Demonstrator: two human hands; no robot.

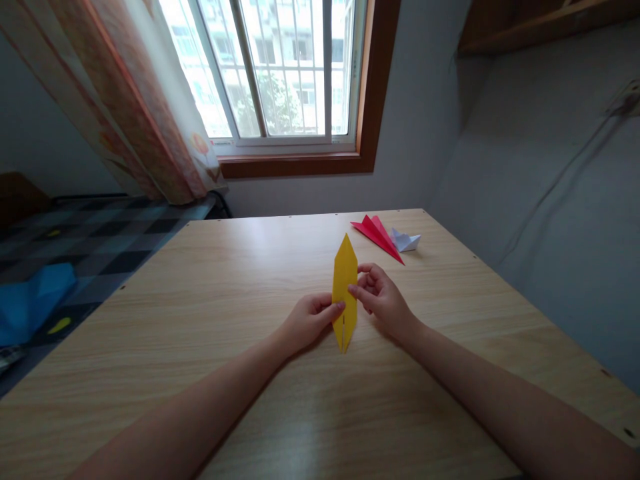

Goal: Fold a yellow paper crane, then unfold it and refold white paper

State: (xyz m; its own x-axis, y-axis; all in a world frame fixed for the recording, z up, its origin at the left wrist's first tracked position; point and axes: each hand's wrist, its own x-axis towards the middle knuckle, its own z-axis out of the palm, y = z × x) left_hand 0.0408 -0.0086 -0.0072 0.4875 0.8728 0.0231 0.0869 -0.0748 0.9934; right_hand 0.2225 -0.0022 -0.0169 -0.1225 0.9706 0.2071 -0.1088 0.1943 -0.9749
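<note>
Yellow origami paper, folded into a long narrow kite-like diamond with points at both ends, lies lengthwise away from the person near the middle of the wooden bench.

On the far left, off the bench, a bed with a dark checked cover holds something blue. Closer in, the left hand rests on the bench, its fingers closed lightly so that one fingertip presses the left edge of the yellow paper about midway down. Just across the fold, the right hand meets the right edge with a pinch of thumb and forefinger, the other fingers curled loosely above; whether it grips the paper or only pins it I cannot tell. A short slit or open seam shows near the paper's lower tip.

Further right and farther back lie a red folded paper and a small white folded paper, touching one another, well apart from the hands.

The hold looks slight: the paper is pinned only at its waist, so uneven pressure from one side could swing the long points and skew a crease. Pulling the edges apart might tear at the seam. A sweeping right forearm could also knock the red and white pieces off the far edge.
</note>
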